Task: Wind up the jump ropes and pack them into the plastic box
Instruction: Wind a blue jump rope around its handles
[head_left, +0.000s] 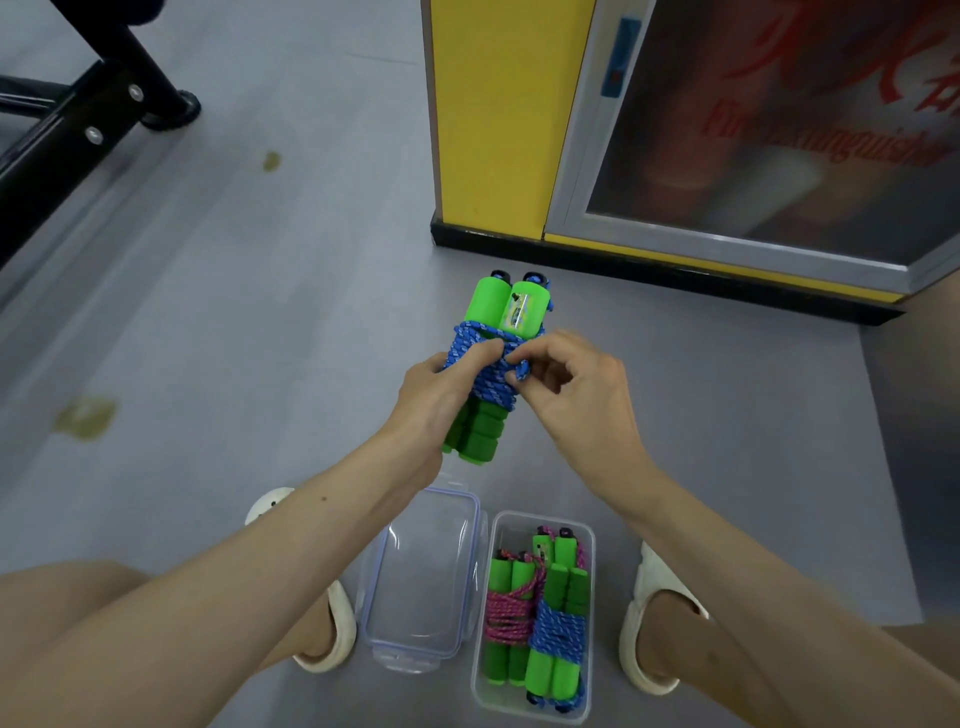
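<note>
Nearest to the person, between two white slippers (332, 636) on the grey floor (234, 312), a clear plastic box (540, 517) is sitting open. Two wound ropes with green handles are lying inside it side by side: a pink bundle (511, 618) on the left and a blue bundle (560, 636) on the right, touching each other. The box's lid (415, 577) is lying just to its left.

Farther out, above the floor, both hands are holding up a third jump rope (511, 306), its two green handles pressed together and pointing away. The left hand (441, 389) is wrapping its grip firmly around the middle of the handles, with the thumb pressing on the blue cord (480, 358) coiled there. The right hand (576, 384) is pinching the loose end of that cord between thumb and forefinger, the other fingers curling loosely.

Beyond them a yellow cabinet (493, 130) is standing at the far right, and a black metal frame (78, 104) at the far left.
</note>
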